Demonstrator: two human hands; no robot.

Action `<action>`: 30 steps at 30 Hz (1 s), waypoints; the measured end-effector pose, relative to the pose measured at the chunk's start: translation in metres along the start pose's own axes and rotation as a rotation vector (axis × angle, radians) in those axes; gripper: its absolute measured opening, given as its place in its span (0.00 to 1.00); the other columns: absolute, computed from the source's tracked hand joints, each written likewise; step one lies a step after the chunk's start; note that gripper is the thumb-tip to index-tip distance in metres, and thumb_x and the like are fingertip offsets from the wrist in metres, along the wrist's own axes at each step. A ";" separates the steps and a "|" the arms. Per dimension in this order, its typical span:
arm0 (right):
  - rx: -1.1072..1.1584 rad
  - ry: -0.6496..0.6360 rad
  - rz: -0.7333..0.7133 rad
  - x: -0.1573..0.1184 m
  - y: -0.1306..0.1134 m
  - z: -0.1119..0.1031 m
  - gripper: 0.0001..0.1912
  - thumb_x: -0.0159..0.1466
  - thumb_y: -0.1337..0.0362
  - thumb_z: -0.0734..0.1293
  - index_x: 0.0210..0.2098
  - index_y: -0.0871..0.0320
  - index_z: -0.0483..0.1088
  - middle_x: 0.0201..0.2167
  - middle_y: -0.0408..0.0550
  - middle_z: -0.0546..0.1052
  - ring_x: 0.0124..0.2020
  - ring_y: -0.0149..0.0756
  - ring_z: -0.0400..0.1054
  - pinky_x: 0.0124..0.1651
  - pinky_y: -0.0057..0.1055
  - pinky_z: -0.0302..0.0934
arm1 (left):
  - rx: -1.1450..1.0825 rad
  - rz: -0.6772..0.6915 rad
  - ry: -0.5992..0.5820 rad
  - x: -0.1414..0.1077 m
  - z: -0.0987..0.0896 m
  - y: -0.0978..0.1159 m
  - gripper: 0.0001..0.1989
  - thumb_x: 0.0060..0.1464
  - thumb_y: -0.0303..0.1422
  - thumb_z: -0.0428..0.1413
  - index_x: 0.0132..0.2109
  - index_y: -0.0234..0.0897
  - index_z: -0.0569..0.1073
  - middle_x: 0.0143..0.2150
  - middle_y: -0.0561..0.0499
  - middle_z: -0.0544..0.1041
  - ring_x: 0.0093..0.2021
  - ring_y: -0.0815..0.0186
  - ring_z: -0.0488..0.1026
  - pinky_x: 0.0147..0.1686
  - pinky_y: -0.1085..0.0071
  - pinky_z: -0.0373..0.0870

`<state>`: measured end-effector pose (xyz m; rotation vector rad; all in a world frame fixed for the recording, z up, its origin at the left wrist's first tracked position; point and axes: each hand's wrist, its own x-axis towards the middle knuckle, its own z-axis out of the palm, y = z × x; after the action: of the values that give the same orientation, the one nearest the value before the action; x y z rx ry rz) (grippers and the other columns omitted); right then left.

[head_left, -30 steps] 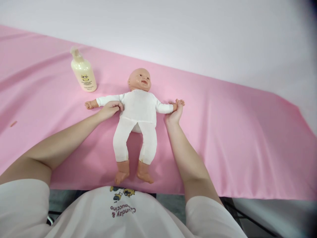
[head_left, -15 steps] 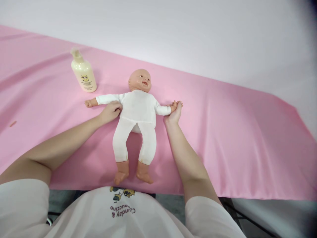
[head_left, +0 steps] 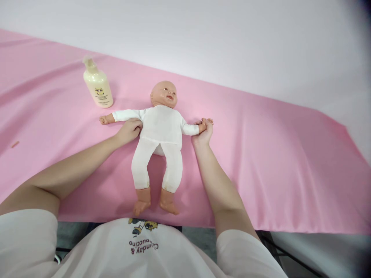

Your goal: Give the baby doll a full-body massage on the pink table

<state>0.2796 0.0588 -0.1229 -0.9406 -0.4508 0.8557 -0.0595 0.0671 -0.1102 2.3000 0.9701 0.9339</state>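
A baby doll in a white outfit is laid face up on the pink-draped tabletop, approx. midway btw. both hands, nearer the front edge than the L. or R. end. Its long axis is set roughly front to back: head twd. the far edge, bare feet nr. the front edge, arms spread sideways.

By the L. hand the doll's flank is touched, just under the outstretched arm; the fingers are curled in and partly hidden, so whether any fabric is pinched in that grip can't be told. By the R. hand the doll's wrist is held, w/ the palm turned up and the small plastic hand cradled in the grip.

The torso is thus placed immed. R. of the L. grip, and L. of the R. grip, w/ the doll's sleeved arm btw. So the trunk is best reached by the L. hand, being nearer.

A cream pump bottle is stood upright twd. the far edge, L. of the doll's head.
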 end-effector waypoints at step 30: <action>-0.103 -0.188 -0.053 -0.022 -0.003 0.019 0.32 0.63 0.29 0.58 0.42 0.51 0.69 0.28 0.39 0.69 0.28 0.33 0.70 0.36 0.36 0.71 | 0.283 -0.066 -0.059 0.000 0.005 -0.006 0.08 0.52 0.24 0.48 0.29 0.38 0.69 0.37 0.43 0.75 0.40 0.55 0.72 0.44 0.56 0.71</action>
<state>0.2547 0.0505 -0.1100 -0.9424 -0.6846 0.8825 -0.0588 0.0701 -0.1174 2.4922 1.2113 0.7362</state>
